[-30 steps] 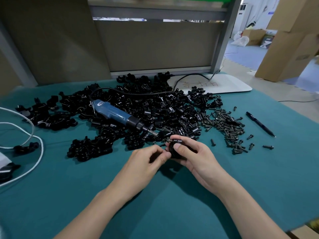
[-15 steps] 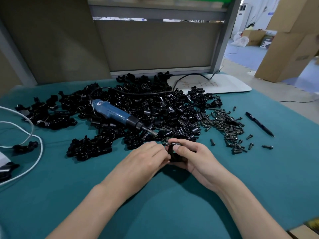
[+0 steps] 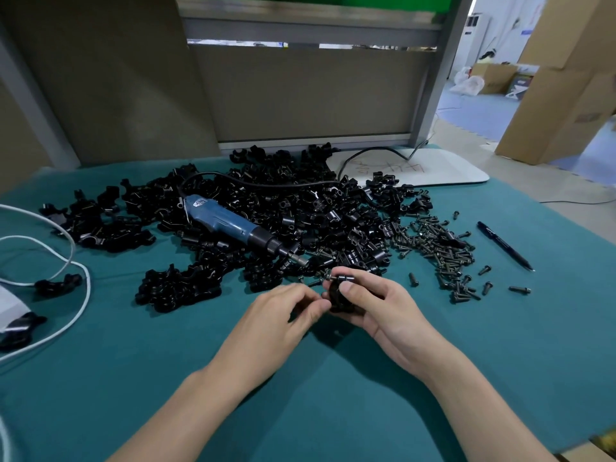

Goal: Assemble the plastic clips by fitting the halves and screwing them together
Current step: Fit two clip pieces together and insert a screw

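My right hand (image 3: 380, 305) grips a black plastic clip (image 3: 337, 292) just above the teal table, thumb on its front. A screw (image 3: 328, 277) sticks out of the clip's top left. My left hand (image 3: 283, 315) has curled fingers, and its fingertips pinch the clip's left side. Behind the hands lies a big pile of black clip halves (image 3: 300, 208). A heap of dark screws (image 3: 440, 248) lies to the right of the pile. On the pile rests a blue electric screwdriver (image 3: 226, 221), tip pointing toward my hands.
A black pen (image 3: 503, 245) lies at the right of the teal table (image 3: 333, 395). White cables (image 3: 76, 271) loop at the left edge beside a few stray clips. A white board (image 3: 433, 168) and grey partition stand at the back.
My left hand has drawn back a little to the left, uncovering more of the clip. The right hand has kept its grip and turned the clip slightly.
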Demonstrator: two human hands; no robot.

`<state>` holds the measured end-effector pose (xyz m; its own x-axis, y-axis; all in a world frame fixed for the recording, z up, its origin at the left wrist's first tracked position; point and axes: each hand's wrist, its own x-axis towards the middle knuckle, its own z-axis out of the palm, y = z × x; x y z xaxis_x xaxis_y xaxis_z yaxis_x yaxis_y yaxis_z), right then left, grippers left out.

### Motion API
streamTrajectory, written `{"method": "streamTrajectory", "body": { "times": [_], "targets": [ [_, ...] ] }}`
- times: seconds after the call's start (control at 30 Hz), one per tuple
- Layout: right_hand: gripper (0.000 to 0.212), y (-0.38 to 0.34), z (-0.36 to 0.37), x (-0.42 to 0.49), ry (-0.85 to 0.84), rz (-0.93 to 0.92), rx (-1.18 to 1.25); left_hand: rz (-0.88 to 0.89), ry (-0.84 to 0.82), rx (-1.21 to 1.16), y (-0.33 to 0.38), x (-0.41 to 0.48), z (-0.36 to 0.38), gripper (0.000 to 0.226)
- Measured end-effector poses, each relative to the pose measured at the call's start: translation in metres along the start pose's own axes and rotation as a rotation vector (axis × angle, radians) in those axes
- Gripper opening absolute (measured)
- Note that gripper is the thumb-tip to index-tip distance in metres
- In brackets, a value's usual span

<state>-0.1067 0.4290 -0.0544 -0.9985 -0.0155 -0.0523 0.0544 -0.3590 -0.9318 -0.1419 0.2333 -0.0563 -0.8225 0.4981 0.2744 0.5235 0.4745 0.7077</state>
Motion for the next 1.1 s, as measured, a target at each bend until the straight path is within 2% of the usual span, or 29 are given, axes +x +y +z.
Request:
{"method": "streamTrajectory", "body": {
  "times": [0.17, 0.3, 0.47, 0.73, 0.9, 1.1],
  "targets": [
    [0.038, -0.0005, 0.0038, -0.0031, -0.004, -0.015, -0.066, -0.067, -0.034, -0.093, 0.0014, 0.0013, 0.0019, 0.02],
    [0.039, -0.0024, 0.0046, -0.0039, -0.005, -0.007, -0.052, -0.009, -0.03, -0.062, 0.0008, 0.0007, 0.0025, 0.001],
    [0.026, -0.0028, 0.0031, -0.0029, -0.015, 0.011, -0.002, 0.114, -0.032, 0.041, 0.003, -0.0017, 0.0021, 0.01],
    [0.034, -0.0028, 0.0033, -0.0021, 0.003, 0.015, -0.007, -0.015, -0.021, -0.037, -0.0002, -0.001, 0.0042, 0.033],
    [0.026, -0.0037, 0.0041, -0.002, 0.019, 0.025, -0.007, -0.072, -0.015, -0.081, -0.0003, 0.0011, 0.0085, 0.008],
    [0.024, -0.0059, 0.0012, -0.0033, -0.001, 0.057, 0.065, 0.045, -0.01, -0.059, 0.0046, 0.0005, 0.0073, 0.008]
  ]
}}
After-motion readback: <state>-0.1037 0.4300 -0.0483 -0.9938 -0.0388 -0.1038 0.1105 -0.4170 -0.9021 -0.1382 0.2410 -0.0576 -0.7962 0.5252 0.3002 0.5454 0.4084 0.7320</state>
